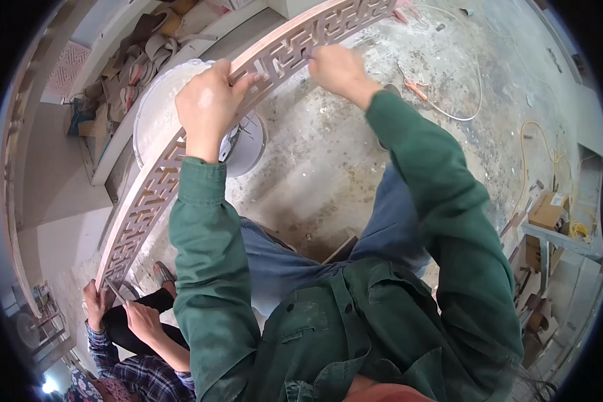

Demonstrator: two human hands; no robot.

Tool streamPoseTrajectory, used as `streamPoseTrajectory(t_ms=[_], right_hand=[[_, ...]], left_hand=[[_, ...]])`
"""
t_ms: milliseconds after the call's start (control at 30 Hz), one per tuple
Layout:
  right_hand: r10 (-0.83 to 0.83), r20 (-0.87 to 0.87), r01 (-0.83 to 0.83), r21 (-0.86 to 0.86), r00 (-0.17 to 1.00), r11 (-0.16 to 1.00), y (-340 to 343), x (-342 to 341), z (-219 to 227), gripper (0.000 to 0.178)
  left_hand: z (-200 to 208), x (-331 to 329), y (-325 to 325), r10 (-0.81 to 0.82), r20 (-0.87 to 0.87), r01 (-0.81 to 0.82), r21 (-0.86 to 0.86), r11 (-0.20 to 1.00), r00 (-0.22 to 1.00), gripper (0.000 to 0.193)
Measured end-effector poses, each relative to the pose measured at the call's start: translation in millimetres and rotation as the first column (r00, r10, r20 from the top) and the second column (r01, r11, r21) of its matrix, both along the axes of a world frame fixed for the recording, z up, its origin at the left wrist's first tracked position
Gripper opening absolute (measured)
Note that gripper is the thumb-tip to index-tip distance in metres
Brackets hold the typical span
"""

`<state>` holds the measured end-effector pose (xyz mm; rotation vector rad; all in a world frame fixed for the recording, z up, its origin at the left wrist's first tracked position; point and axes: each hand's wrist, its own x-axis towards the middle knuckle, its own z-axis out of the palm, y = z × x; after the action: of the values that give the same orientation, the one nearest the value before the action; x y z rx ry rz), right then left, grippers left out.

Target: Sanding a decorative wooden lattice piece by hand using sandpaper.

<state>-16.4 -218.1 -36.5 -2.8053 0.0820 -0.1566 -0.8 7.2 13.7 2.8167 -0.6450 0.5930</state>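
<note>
"Across the right edge of the round whitish top (155,110): what?"
"Long, curved, pinkish fretwork panel (268,45); contact with top unclear. Left hand (208,104): grip closed over its rim."
"Right hand (338,70)?"
"Curled beside the fretwork; contents can't be told. Co-worker's hand (94,305) at panel's lower-left end."

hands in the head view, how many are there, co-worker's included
4: the wearer's left hand on the lattice panel, right hand at its edge, a co-worker's first hand at its lower-left end, second hand just right of that.
</note>
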Motion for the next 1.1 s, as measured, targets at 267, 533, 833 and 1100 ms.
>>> streamPoseTrajectory(t_ms=[267, 533, 833, 1100], right_hand=[[0.133, 0.003, -0.133, -0.028, 0.991, 0.991, -14, -22, -4, 0.025], [0.23, 0.181, -0.235, 0.008, 0.956, 0.972, 12, -58, 7, 0.02], [0.218, 0.194, -0.221, -0.007, 0.957, 0.975, 24, -52, 14, 0.019], [0.468, 0.012, -0.404, 0.525, 0.884, 0.749, 53, -69, 20, 0.026]], left_hand=[[-3, 1, 5, 0.023, -0.059, -0.026, -0.051, 0.998, 0.998, 0.044], [-4, 3, 5, 0.015, -0.064, -0.017, -0.031, 0.999, 0.998, 0.044], [14, 3, 66, -0.065, -0.559, -0.098, -0.257, 0.961, 0.827, 0.035], [19, -13, 69, 0.065, -0.591, -0.153, -0.101, 0.983, 0.804, 0.025]])
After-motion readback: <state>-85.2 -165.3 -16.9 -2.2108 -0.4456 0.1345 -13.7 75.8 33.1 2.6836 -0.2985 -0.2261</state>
